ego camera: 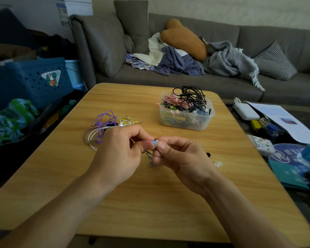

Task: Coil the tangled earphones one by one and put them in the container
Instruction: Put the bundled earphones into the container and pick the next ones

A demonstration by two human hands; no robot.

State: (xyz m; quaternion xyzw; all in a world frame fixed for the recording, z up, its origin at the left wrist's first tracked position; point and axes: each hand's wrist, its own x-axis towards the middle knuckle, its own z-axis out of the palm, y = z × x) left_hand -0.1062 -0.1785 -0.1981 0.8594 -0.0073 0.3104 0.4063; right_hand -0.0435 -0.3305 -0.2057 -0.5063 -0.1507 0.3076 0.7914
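Both hands pinch a small blue earphone over the wooden table.

Far left on the table (64, 176), a tangle of purple, white and yellow earphones (106, 127) lies loose. The left hand (118, 153) and right hand (179, 156) meet at centre, fingers closed together on the blue earphone (153, 143), its cord and plug hanging below. Far right, the clear plastic container (200, 122) holds coiled black, red-and-white and other earphones.

At frame centre, purple earphones (104, 120) are tangled with white and yellow ones on the light woodgrain table (150, 194). Black and red-white striped cables are seen in the clear container (186, 120). A black-and-white checked cushion (274, 62) is seen upper right.
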